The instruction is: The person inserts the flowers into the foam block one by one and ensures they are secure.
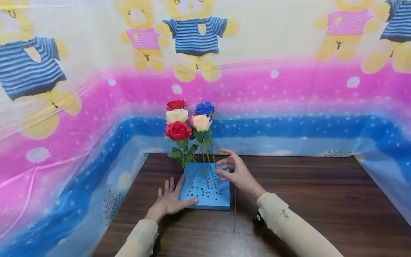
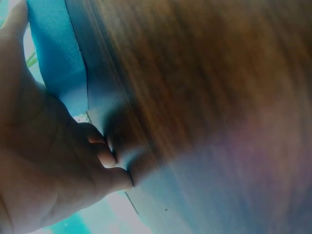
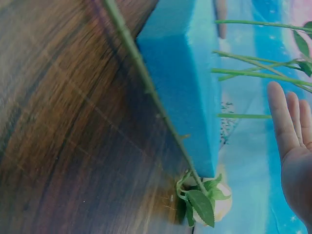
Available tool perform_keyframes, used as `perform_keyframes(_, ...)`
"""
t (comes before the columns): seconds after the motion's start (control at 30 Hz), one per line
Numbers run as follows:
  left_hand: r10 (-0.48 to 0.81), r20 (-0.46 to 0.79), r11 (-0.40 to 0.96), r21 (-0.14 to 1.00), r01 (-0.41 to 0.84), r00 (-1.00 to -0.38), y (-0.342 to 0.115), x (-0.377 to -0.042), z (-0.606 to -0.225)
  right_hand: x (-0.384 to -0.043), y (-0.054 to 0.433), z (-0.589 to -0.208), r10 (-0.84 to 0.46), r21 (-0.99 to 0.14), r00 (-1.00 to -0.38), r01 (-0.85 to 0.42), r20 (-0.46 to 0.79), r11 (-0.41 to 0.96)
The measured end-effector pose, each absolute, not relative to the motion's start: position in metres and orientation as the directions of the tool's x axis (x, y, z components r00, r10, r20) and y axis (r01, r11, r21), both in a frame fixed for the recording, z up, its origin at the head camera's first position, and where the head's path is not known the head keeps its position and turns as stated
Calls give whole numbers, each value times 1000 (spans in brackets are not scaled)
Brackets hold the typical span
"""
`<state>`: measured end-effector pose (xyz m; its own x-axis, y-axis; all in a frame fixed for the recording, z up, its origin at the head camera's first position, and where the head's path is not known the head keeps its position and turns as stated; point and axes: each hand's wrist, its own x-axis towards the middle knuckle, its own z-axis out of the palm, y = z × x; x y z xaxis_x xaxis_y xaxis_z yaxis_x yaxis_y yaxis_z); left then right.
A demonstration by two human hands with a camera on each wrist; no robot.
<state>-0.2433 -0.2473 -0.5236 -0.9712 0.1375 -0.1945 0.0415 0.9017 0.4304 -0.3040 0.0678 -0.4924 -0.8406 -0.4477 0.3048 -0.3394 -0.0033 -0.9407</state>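
A light-blue foam block (image 1: 205,200) with several small holes lies on the table, artificial roses standing in it. At the left are a front red rose (image 1: 178,131), a white rose (image 1: 176,116) and another red rose (image 1: 175,104). Right of them are a peach rose (image 1: 201,122), a blue rose (image 1: 204,108) and a partly hidden pink one. My left hand (image 1: 170,200) rests against the block's left side, fingers spread, thumb on its front top. Beside the right-hand stems is my right hand (image 1: 236,173), fingers extended, gripping nothing visible.
Right of the block, a loose rose stem (image 1: 234,210) lies on the dark wooden table (image 1: 308,200); its leaves and pale bloom (image 3: 223,201) show in the right wrist view. A patterned cloth (image 1: 273,107) with bears hangs behind and to the left.
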Motion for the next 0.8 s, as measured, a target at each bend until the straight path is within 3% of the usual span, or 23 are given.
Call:
perform_keyframes(0.23, 143, -195, 901, 432, 46, -970, -246, -243, -523, -297, 85, -484, -447, -944, -833, -312, 325, -106)
perform_keyframes(0.8, 161, -203, 890, 453, 53, -966, -246, -243, -525, -286, 131, -461, -352, -945, -879, -277, 322, -173)
